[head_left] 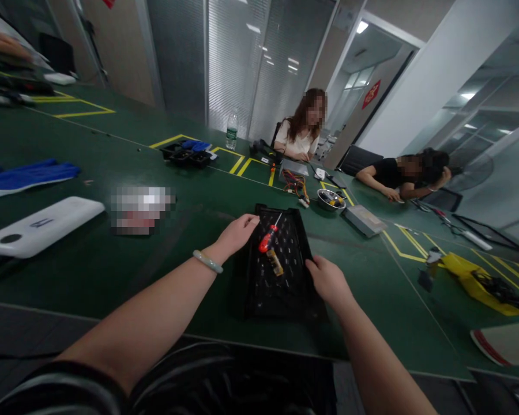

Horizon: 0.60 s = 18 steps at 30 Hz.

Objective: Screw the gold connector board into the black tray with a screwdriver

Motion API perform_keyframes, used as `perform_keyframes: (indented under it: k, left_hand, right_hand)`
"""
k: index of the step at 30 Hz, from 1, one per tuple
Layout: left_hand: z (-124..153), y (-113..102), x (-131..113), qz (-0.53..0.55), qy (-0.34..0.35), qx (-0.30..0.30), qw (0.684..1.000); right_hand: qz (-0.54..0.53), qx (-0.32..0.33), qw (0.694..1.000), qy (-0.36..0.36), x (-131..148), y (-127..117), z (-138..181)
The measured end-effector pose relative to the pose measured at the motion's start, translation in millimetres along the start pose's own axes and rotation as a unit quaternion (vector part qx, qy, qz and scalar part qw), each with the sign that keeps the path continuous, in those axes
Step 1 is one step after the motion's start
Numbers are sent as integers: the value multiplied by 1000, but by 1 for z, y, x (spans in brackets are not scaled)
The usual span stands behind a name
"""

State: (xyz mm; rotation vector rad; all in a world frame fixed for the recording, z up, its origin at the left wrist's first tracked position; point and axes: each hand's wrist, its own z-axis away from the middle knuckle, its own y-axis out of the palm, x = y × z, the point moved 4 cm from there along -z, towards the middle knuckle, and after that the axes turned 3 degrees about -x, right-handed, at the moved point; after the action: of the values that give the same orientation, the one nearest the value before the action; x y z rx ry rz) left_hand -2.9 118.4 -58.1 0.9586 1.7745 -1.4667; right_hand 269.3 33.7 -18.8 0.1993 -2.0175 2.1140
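A black plastic tray point(281, 302) with a perforated-looking floor is in front of me at the table's near side. My left hand point(239, 231) grips its left rim near the far corner, fingers closed. On the opposite rim, my right hand point(330, 280) is closed around the edge, thumb on top. Inside the tray lies a screwdriver point(267, 238) with a red and black handle, its shaft pointing away from me. Touching or close by the handle is a small yellowish-brown piece point(275, 264) that I cannot identify. Small bright specks show on the tray floor.
Left of the tray are a long white device point(43, 226) and blue-and-white gloves point(30, 174). Beyond stand a black parts tray point(188, 153), a bottle point(232, 129), a metal bowl point(331, 200) and a grey box point(364, 221). A yellow bin point(462, 276) is at right. Two people sit across the table.
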Motion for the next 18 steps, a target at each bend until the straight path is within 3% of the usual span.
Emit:
perform_keyframes:
  k: [5,11,14,18]
  left_hand:
    - [-7,0,10,12,-5,-36,999]
    - [-8,6,13,5,-2,-12,1000]
    - [-9,7,13,-2,-3,-9,1000]
    - [-9,7,13,-11,-6,-10,1000]
  right_hand:
    - [-1,8,1000,-1,14,16,-13]
    - [14,13,1000,-3,10,22,-18]
    - [24,-4,1000,-10,12,16,-17]
    - [21,-55,996,-63,25,-12,-9]
